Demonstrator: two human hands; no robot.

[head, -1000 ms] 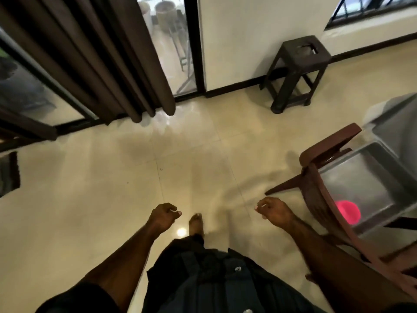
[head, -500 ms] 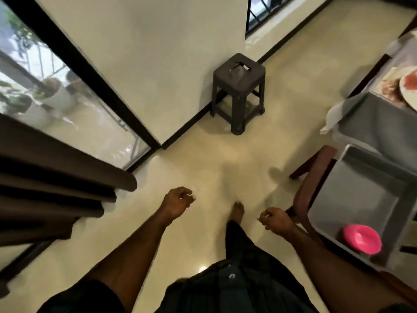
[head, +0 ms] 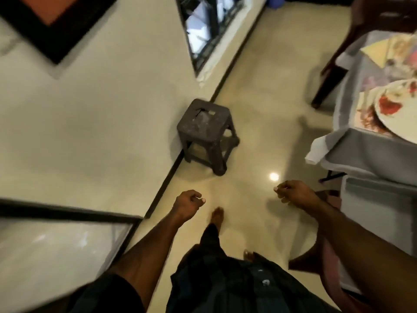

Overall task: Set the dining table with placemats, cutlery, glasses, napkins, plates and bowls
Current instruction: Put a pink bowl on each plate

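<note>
Walking stage, seen from above. Left hand (head: 188, 203) and right hand (head: 291, 192) both loosely curled over the floor (head: 259, 105), holding nothing. Plate (head: 397, 107) on a placemat (head: 365, 118) at the near corner of the cloth-covered surface (head: 361, 152), far right. Dark stool (head: 206, 134) against the wall, ahead left. Probable step: approach to the surface for more items; best done with hands kept free, passing right of the stool, clear of the overhanging cloth corner. No brands, labels or legible writing.
</note>
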